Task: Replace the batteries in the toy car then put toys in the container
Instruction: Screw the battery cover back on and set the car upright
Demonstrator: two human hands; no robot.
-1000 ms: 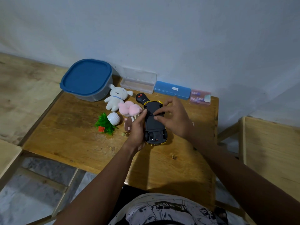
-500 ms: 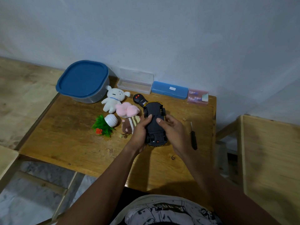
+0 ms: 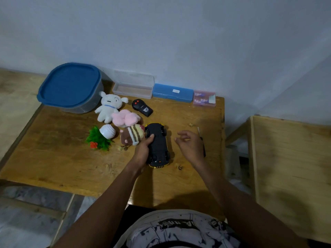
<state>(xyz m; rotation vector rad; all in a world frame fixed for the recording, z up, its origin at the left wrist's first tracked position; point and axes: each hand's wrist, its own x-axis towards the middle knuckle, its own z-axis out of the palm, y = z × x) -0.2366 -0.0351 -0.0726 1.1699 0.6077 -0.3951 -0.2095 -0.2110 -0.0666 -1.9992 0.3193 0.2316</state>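
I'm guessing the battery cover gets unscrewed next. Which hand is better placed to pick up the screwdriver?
Right. The right hand hovers empty and relaxed just beside the screwdriver, while the left hand grips the upturned toy car.

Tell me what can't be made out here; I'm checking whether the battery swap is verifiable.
Head view:
toy car battery cover: underside too dark and small; left hand covers one edge.
screwdriver: mostly hidden behind right hand.
container contents: hidden by blue lid.
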